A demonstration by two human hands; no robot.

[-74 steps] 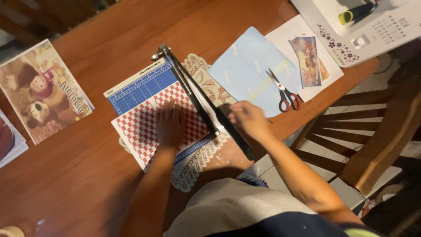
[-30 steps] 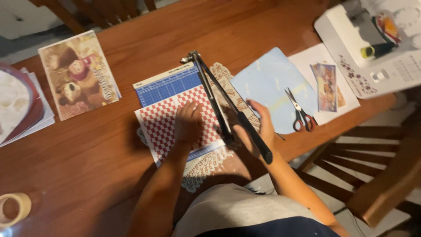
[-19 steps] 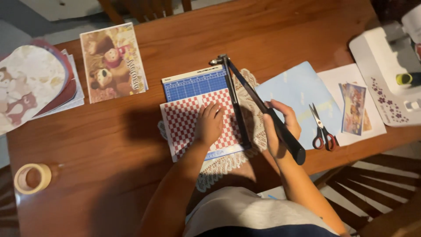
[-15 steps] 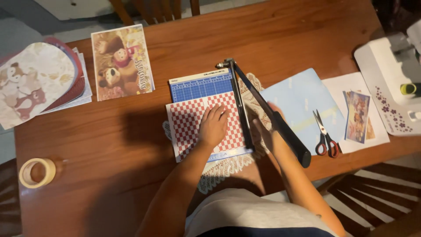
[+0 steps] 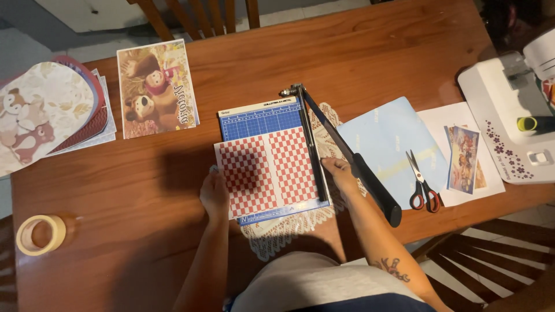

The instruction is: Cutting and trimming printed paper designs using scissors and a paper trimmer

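Left hand: the left hand (image 5: 215, 193) lies flat at the near left edge of the checked paper (image 5: 267, 170), fingers loosely spread, touching its corner; half a second ago it pressed down nearer the middle of the sheet.
Right hand: the right hand (image 5: 340, 175) sits just right of the blade rail, fingers curled against the cutter arm (image 5: 347, 155); whether it grips the arm or only touches it, I cannot tell.
Checked paper: red and white, lying on the paper cutter (image 5: 272, 162), its right edge at the rail, its left part overhanging the board onto the table (image 5: 139, 190).
Cutter arm: black, lifted off the board, hinged at the far end and running from there toward the near right, its handle end out over the table edge. Its long axis crosses the rail at a slant.
Under the cutter: a lace doily (image 5: 277, 231) shows at the near and right sides.
Right of it: a pale blue sheet (image 5: 387, 144), then scissors (image 5: 422, 185) with red handles lying on it, points away from the person; a small picture print (image 5: 462, 159) on white paper; a white machine (image 5: 509, 115) at the far right corner.
Near left: a roll of tape (image 5: 39, 234).
Far left: a cartoon picture card (image 5: 156, 86) and a stack of rounded cut-outs (image 5: 40, 112).
Far edge: a wooden chair (image 5: 196, 14).
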